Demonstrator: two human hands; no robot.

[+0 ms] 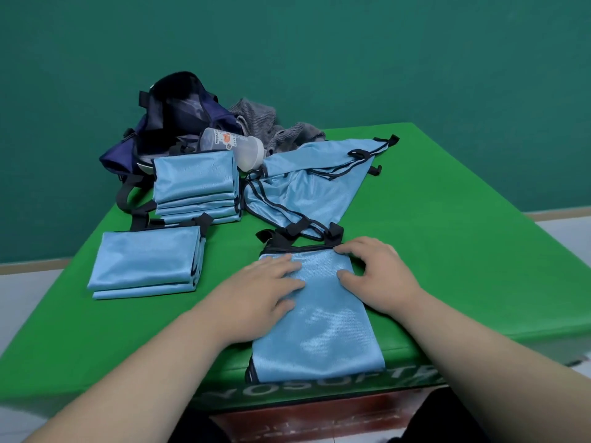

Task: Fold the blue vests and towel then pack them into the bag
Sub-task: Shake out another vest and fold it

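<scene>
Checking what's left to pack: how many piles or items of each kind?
Stacks of folded light-blue shiny vests: 2
Long half-folded light-blue vest: 1
Heap of unfolded light-blue vests: 1
Crumpled grey towel: 1
Navy fabric bag: 1
Translucent plastic bottle: 1
Total: 7

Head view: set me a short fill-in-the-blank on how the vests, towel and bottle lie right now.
The left hand and right hand rest on a long light-blue satin vest that overhangs the edge of the ____ padded table.
Left of it, folded vests sit in ____ stacks, a far stack and a near stack.
The translucent plastic bottle lies on its ____.
The crumpled ____ knit towel lies beyond the bottle.
Missing words: green; two; side; grey.
</scene>
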